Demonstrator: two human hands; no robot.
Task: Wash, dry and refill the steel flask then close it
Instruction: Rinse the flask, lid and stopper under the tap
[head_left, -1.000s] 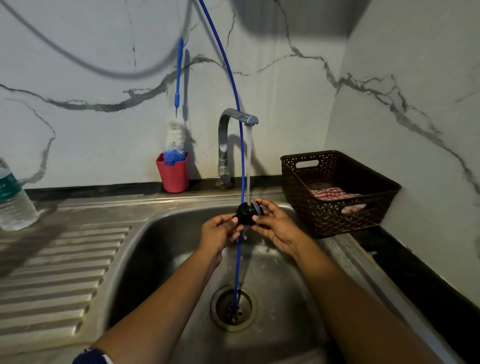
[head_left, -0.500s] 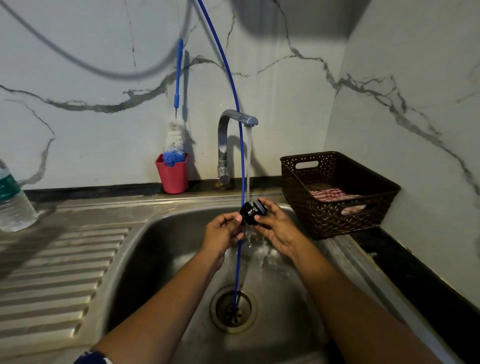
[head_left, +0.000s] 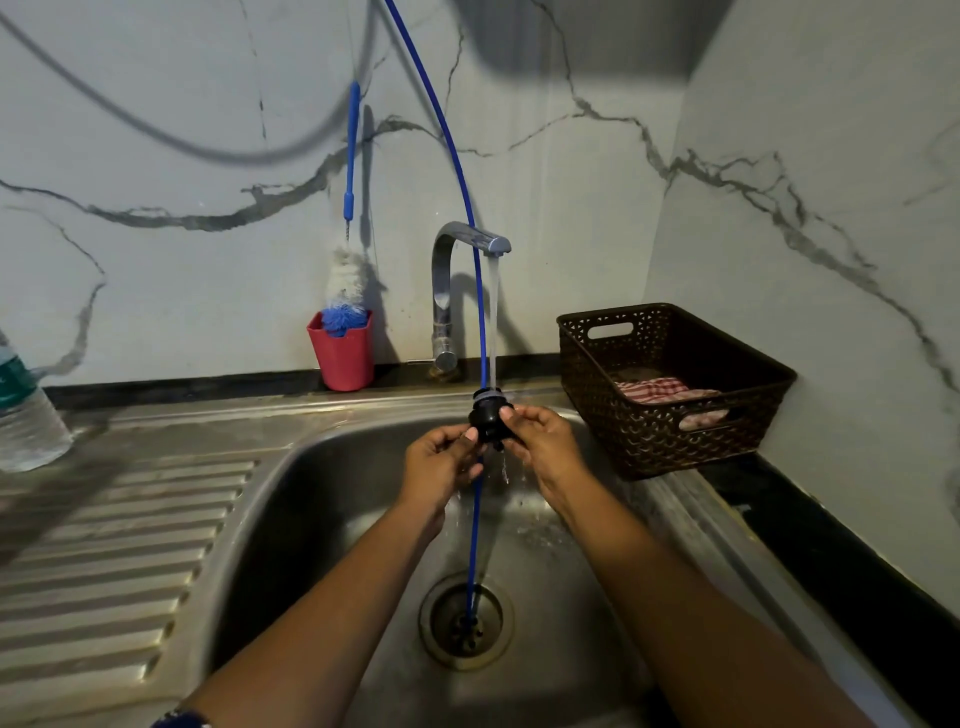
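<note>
Left hand (head_left: 441, 462), right hand (head_left: 540, 447) in pinch on flask cap (head_left: 488, 417), upright, grey ring uppermost.

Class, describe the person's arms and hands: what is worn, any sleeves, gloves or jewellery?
Both forearms are bare, with no gloves on the left hand or right hand. No rings or watch show. A dark blue edge crosses the left arm at the frame's bottom; sleeve or band, I cannot tell.
</note>
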